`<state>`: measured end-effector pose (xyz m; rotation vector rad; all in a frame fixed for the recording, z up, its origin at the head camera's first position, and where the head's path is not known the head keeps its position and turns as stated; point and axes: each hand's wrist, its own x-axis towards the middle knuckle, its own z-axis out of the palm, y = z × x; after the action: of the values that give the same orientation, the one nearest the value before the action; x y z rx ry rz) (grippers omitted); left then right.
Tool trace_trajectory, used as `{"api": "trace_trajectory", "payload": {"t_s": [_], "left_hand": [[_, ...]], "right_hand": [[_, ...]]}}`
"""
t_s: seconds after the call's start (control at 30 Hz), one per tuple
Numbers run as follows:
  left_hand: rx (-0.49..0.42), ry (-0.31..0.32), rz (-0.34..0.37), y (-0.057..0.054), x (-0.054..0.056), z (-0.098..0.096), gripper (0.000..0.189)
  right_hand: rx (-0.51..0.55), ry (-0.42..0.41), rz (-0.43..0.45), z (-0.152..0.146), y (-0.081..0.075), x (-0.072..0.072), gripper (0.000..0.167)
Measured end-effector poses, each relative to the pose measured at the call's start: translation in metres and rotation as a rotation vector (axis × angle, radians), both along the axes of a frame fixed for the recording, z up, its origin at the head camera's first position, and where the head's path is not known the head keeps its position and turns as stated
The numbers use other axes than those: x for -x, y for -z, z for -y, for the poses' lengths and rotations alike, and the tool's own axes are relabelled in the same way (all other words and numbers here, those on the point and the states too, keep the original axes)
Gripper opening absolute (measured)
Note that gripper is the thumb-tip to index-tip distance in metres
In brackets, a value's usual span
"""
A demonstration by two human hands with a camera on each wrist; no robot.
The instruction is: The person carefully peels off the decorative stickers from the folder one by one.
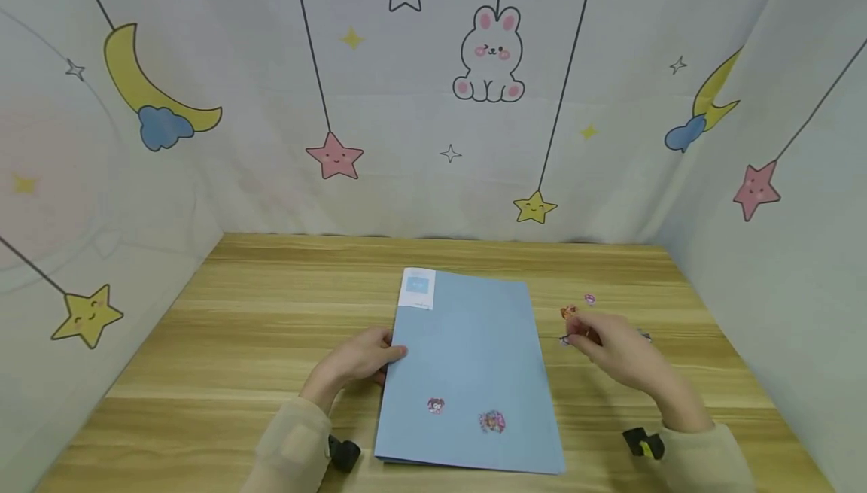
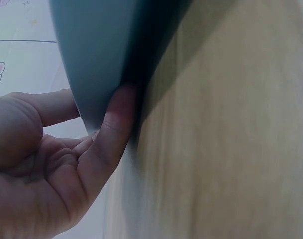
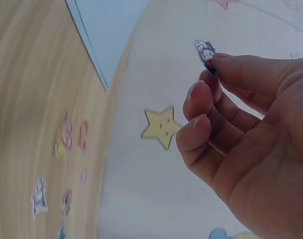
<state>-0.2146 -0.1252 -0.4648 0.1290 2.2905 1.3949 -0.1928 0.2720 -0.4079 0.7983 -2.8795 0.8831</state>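
A light blue folder (image 1: pixel 474 350) lies lengthwise in the middle of the wooden table. My left hand (image 1: pixel 359 357) grips its left edge, thumb on top and other fingers underneath; the left wrist view shows the folder (image 2: pixel 91 55) tilted off the table there. Two cartoon stickers are on the lower part of the cover: a small one (image 1: pixel 436 406) and a larger pink and blue one (image 1: pixel 492 421). To the folder's right, my right hand (image 1: pixel 619 350) pinches a small cartoon sticker (image 3: pixel 205 54) between thumb and index finger, above the table.
Loose stickers lie around my right hand, among them an orange one (image 1: pixel 569 311), a small pinkish one (image 1: pixel 590 299) and one partly hidden behind the hand (image 1: pixel 644 335). A white label (image 1: pixel 417 288) marks the folder's top left corner. Patterned curtains (image 1: pixel 433 199) enclose the table.
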Motion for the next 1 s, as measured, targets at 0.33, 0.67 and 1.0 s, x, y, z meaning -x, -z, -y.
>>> {"api": "trace_trajectory", "payload": {"t_s": [0.33, 0.67, 1.0], "left_hand": [[0.003, -0.001, -0.005, 0.0, -0.001, 0.0, 0.021], [0.018, 0.001, -0.005, -0.001, -0.001, -0.002, 0.021], [-0.016, 0.008, 0.013, -0.001, 0.0, -0.001, 0.023]], "right_hand": [[-0.011, 0.147, 0.053, -0.051, 0.006, 0.0, 0.003], [0.02, 0.214, 0.292, -0.108, 0.03, -0.001, 0.015], [0.027, 0.285, 0.392, -0.125, 0.051, -0.001, 0.012]]}}
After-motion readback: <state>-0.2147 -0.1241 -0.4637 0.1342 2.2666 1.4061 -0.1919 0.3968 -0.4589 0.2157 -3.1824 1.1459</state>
